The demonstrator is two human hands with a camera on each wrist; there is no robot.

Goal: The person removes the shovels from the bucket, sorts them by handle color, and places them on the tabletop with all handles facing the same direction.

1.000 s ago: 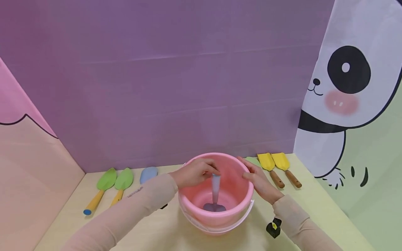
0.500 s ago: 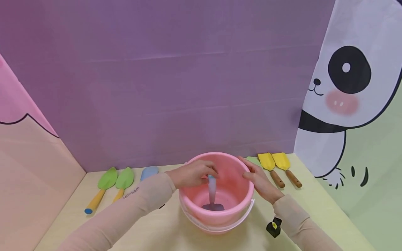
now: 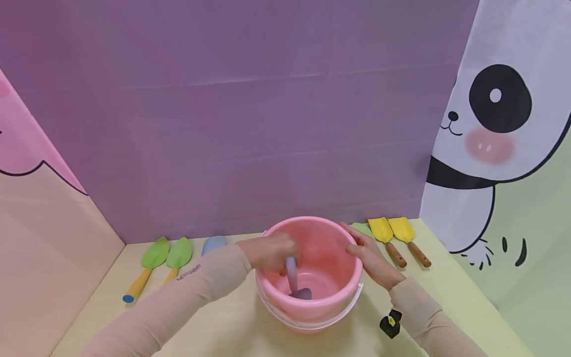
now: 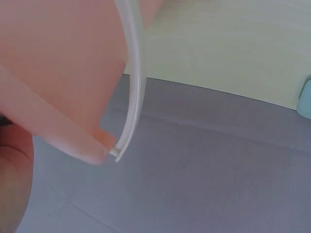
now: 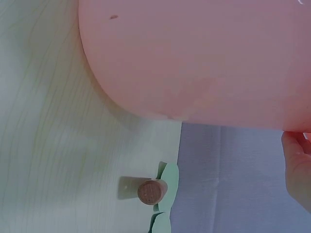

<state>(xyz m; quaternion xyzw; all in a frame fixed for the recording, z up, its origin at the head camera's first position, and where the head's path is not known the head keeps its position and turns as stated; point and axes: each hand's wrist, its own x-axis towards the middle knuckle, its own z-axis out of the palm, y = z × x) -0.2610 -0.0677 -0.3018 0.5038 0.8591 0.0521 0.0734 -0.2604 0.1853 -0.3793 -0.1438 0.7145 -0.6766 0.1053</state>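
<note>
A pink bucket [image 3: 327,243] stands upright on the table, its white carry handle [image 3: 312,326] hanging down at the near side. My left hand [image 3: 277,252] reaches over the left rim into it, fingers curled round the pale purple grip of a small shovel [image 3: 291,275]. The shovel's dark blade [image 3: 302,294] is low inside the bucket, partly hidden by the near rim. My right hand [image 3: 373,260] holds the bucket's right rim, thumb on the inside and fingers outside. In the left wrist view, the left hand [image 4: 14,174] shows only in part, beside the rim.
Two green shovels [image 3: 155,253] with yellow handles lie at the left, near a blue tool [image 3: 215,244] partly covered by my sleeve. Two yellow shovels [image 3: 381,230] with wooden handles lie at the right, beside a pale green piece [image 3: 362,228]. A purple wall [image 3: 285,124] rises behind the table.
My left hand has gone lower into the bucket and closed further round the shovel's grip. The shovel has shifted left and its blade has turned. The right hand stays on the rim.
</note>
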